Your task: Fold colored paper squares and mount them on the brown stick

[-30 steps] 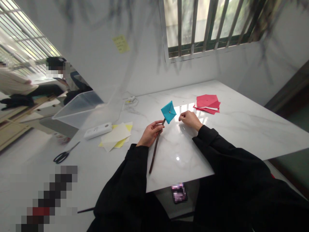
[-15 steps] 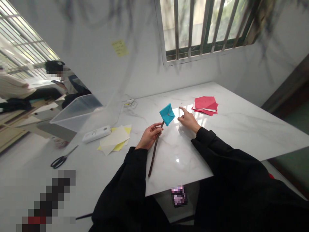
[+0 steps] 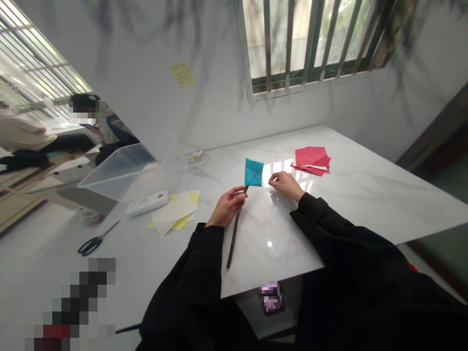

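A blue folded-paper pinwheel [image 3: 252, 165] is pinned by a small round-headed pin to the top of a dark brown stick [image 3: 233, 239]. My left hand [image 3: 224, 208] is closed around that stick just below the paper, thumb and fingers pinching it. The stick slants down toward the table's front edge. To the right of the paper, a short gap away, my right hand [image 3: 285, 185] has its fingers curled in with nothing visible in them. Two tiny bits lie on the table behind it.
Red paper pieces [image 3: 310, 157] lie at the back right. On the left are yellow and cream paper sheets [image 3: 175, 212], a white power strip [image 3: 147, 204], black-handled scissors [image 3: 91, 243] and a clear plastic bin [image 3: 113, 170]. Other people sit in the far left background.
The pinwheel's blue paper has turned on its pin, from a diamond to a nearly upright square. My right index finger, stretched out before, is now curled in. The left hand keeps its hold.
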The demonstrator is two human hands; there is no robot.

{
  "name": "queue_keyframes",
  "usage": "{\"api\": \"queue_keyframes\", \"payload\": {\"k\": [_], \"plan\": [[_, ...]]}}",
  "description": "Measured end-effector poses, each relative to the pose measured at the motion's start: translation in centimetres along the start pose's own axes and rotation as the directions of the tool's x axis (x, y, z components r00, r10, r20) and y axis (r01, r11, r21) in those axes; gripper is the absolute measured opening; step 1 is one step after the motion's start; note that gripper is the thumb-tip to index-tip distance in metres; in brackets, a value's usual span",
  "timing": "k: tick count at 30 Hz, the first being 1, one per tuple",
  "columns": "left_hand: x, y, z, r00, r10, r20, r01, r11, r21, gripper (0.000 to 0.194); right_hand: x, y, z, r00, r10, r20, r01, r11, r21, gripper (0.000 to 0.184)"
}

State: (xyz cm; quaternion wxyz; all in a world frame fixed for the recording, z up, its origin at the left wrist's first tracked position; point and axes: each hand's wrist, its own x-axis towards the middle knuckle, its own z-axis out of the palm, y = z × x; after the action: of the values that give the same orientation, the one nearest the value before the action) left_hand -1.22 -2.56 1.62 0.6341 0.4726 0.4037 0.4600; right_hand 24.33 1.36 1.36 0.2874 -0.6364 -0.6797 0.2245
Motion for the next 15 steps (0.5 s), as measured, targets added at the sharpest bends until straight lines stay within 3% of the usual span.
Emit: {"api": "queue_keyframes", "payload": {"k": [4,6,10,12,15], "plan": [[0.02,-0.07,-0.01,1.0,0.0,-0.004,0.0,1.0,-0.009,0.051,0.22,0.14,0.3,0.999,0.035,-0.04,-0.032,0.996,0.086,0.041],[0.06,-0.1,-0.04,1.0,0.008,-0.005,-0.008,1.0,-0.011,0.05,0.32,0.15,0.54,0.999,0.036,0.015,-0.038,0.984,0.174,0.051],[0.17,-0.14,-0.1,1.0,0.013,-0.017,-0.013,1.0,-0.028,0.051,0.42,0.13,0.95,0.949,-0.122,0.292,0.03,0.953,0.301,0.034],[0.19,-0.13,-0.11,1.0,0.012,-0.023,-0.012,0.999,-0.037,0.051,0.44,0.18,1.03,0.938,-0.158,0.31,0.059,0.95,0.305,0.03],[0.19,-0.14,-0.09,1.0,0.009,-0.025,-0.01,0.999,-0.046,0.049,0.44,0.3,0.99,0.965,-0.115,0.234,0.051,0.963,0.264,0.03]]}}
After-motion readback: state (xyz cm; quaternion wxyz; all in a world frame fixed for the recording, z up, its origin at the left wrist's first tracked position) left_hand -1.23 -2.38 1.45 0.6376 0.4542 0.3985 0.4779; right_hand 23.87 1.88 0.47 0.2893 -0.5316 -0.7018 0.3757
